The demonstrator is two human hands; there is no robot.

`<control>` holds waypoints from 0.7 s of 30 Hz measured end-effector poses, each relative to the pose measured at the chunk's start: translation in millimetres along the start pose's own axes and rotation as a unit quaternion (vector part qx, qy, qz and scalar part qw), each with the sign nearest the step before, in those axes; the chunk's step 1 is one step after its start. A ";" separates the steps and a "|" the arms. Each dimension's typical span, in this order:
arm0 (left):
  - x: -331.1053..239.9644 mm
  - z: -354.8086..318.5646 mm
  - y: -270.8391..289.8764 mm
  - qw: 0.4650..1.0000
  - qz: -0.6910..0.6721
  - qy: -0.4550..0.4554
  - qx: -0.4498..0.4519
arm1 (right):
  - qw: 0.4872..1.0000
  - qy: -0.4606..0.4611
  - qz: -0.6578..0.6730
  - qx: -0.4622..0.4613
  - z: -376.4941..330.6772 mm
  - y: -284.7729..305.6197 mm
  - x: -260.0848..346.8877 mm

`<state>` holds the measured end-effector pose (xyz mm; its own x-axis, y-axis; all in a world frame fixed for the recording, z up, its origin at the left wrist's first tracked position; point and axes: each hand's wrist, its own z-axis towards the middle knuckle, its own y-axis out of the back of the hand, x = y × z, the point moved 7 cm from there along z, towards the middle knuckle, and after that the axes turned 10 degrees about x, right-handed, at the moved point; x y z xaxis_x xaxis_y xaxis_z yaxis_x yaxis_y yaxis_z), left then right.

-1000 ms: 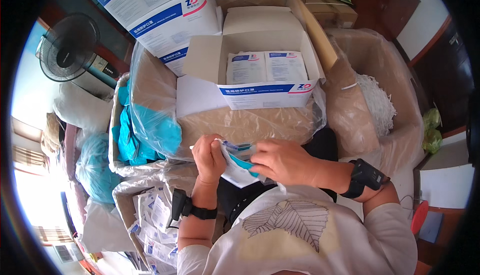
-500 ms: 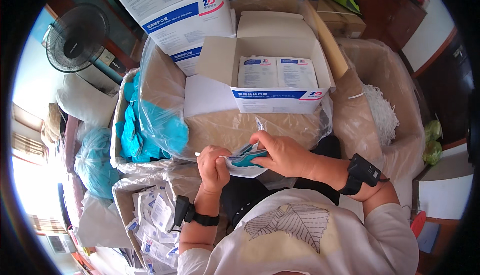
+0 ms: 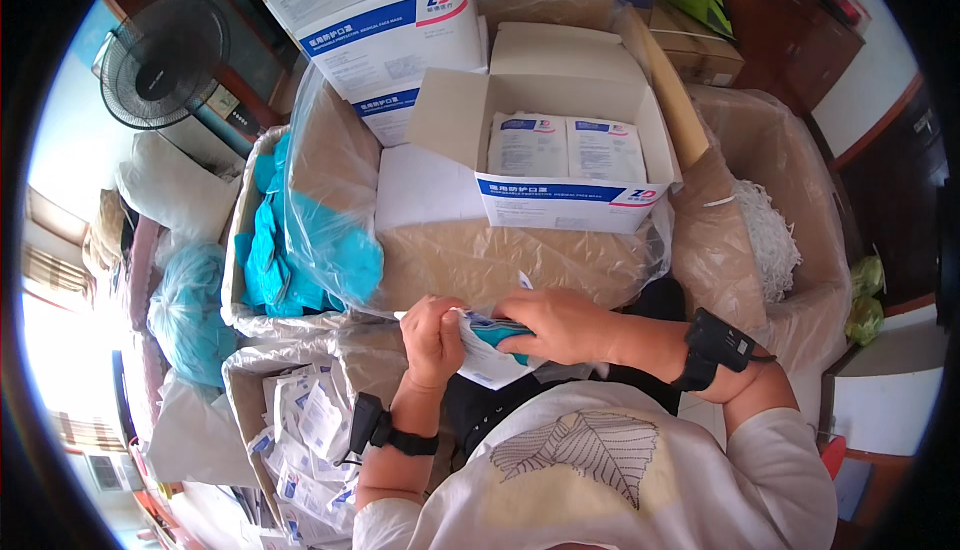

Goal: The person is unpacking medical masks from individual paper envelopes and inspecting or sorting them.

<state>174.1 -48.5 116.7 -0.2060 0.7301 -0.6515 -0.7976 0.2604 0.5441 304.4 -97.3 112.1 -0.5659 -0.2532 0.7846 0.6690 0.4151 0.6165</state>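
My left hand (image 3: 434, 340) is closed on the left edge of a small white printed pouch (image 3: 487, 364) in front of my lap. A folded teal face mask (image 3: 494, 332) sticks partly out of the pouch's upper opening. My right hand (image 3: 562, 326) presses on the mask with fingers and thumb at the pouch's mouth; the fingertips are partly hidden. Beyond both hands stands a white box (image 3: 570, 208) with raised flaps, holding white packets (image 3: 530, 150) in two stacks. It sits on a large plastic-lined carton (image 3: 470, 260).
To the left, a lined bin holds teal masks (image 3: 268, 260); nearer me, another holds loose white packets (image 3: 318, 425). White boxes (image 3: 390, 45) are stacked at the back left, beside a fan (image 3: 165, 60). A right-hand carton (image 3: 800, 170) contains white strands (image 3: 768, 240).
The pouch has tilted and dropped slightly, showing more of its printed face. My right hand has moved slightly left and lower over the mask, and less teal shows. The whole view has shifted a little.
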 end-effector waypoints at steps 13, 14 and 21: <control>81.9 -86.7 35.8 0.932 0.001 0.310 -0.188 | 0.748 0.025 0.516 -0.418 -38.0 70.8 -47.5; 88.4 -103.6 55.7 0.923 -0.003 0.323 -0.209 | 0.737 0.074 0.517 -0.429 -47.7 88.5 -54.5; 112.2 -260.7 265.0 0.790 0.230 0.447 -0.350 | 0.784 0.091 0.539 -0.293 -94.2 98.5 -55.3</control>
<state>-208.2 -62.3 49.9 -0.6346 -0.1736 -0.7531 -0.5752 -0.5448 0.6103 447.1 -124.7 135.6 0.5240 -0.1732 0.8339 0.8480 0.0146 -0.5298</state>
